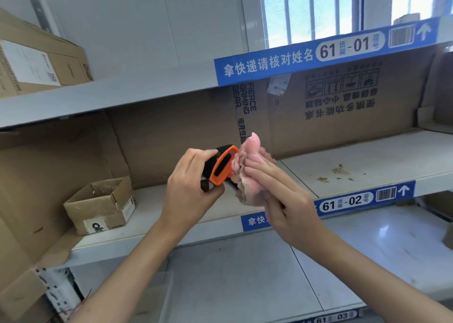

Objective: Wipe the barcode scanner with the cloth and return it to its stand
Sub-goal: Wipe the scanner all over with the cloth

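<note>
Left hand (pixel 188 188) holds a clenched grip on an orange-and-black barcode scanner (pixel 220 167); right hand (pixel 282 195) grasps a pink cloth (pixel 247 166) pressed against it, before shelves (pixel 343 173).

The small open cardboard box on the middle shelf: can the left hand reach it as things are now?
Probably yes for the path: the shelf between the left hand and the small open box looks bare. But that hand is gripping the barcode scanner, so it is not free to take the box.

Scanner (pixel 221 167) smooth plastic; cloth (pixel 250 175) fluffy; boxes (pixel 103 204) matt cardboard.
</note>
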`<state>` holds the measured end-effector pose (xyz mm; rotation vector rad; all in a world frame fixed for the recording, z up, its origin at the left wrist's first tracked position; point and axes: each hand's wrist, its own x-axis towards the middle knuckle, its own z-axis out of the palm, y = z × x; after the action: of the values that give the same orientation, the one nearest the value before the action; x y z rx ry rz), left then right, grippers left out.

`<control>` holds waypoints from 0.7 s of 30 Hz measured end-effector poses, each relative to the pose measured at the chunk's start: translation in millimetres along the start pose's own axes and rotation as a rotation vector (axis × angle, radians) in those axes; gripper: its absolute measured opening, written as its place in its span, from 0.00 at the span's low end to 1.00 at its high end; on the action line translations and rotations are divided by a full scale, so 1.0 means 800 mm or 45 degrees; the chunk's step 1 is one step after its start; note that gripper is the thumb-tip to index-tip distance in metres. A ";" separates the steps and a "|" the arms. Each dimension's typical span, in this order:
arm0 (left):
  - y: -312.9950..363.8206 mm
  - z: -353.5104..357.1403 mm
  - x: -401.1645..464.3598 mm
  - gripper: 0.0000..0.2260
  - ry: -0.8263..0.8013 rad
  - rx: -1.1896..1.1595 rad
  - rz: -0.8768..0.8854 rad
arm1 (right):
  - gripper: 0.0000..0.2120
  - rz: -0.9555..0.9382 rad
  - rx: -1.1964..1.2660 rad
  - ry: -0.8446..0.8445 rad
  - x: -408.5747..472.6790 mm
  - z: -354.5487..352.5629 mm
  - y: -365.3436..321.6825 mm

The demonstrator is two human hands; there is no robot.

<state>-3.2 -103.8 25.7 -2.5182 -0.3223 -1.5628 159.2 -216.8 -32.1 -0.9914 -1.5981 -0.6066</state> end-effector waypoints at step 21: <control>0.028 -0.005 0.000 0.22 0.058 -0.110 0.005 | 0.32 -0.090 -0.350 -0.252 -0.015 0.000 0.002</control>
<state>-0.9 -126.5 27.1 -2.5402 -0.2493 -1.6643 161.5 -219.3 -43.5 -1.2329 -1.7610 -0.8129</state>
